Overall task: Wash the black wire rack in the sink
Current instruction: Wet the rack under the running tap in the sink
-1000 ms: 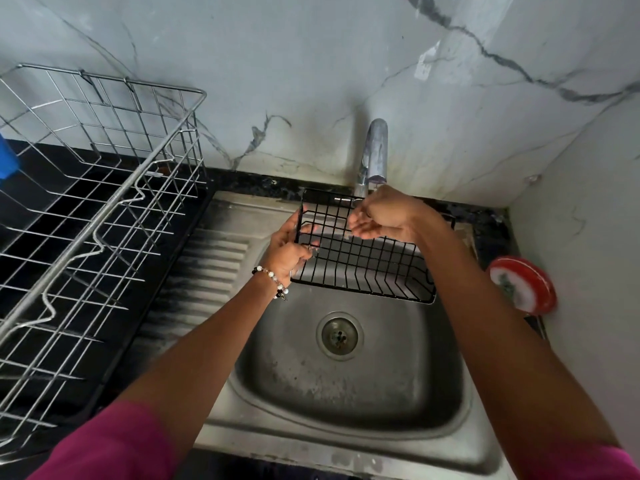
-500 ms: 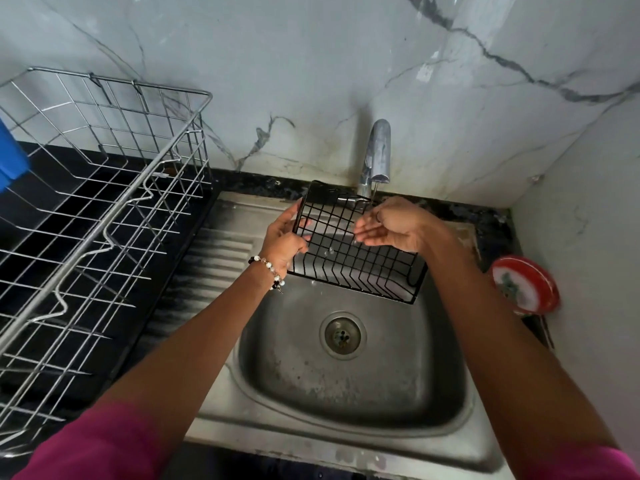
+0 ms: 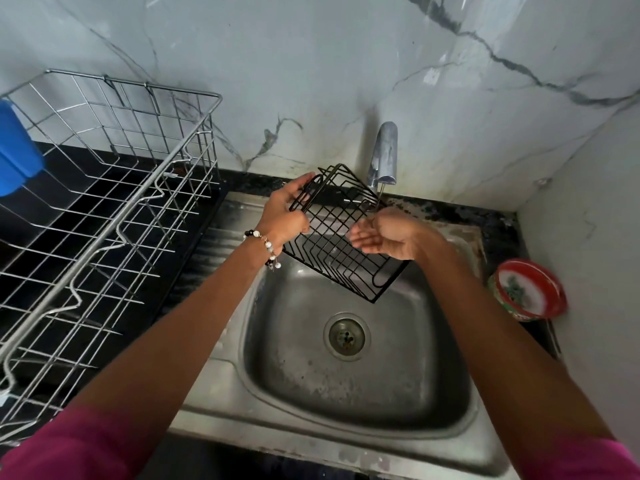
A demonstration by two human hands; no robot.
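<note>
The black wire rack (image 3: 337, 247) hangs tilted over the back of the steel sink (image 3: 349, 386), its far corner raised toward the tap (image 3: 383, 155). My left hand (image 3: 287, 211) grips the rack's upper left edge, fingers curled round the wires. On the rack's right side, my right hand (image 3: 384, 233) lies palm up with fingers straight, touching the wires just under the spout. A thin stream of water falls from the tap onto that spot.
A large silver wire dish rack (image 3: 104, 216) stands on the black counter at the left, with a blue object (image 3: 15, 150) at its far edge. A red and white round tub (image 3: 528, 289) sits right of the sink. The drain (image 3: 346, 336) lies open below.
The rack has turned and tipped, its left end lifted higher by my left hand. My right hand has rolled from palm down to palm up against the rack's right side.
</note>
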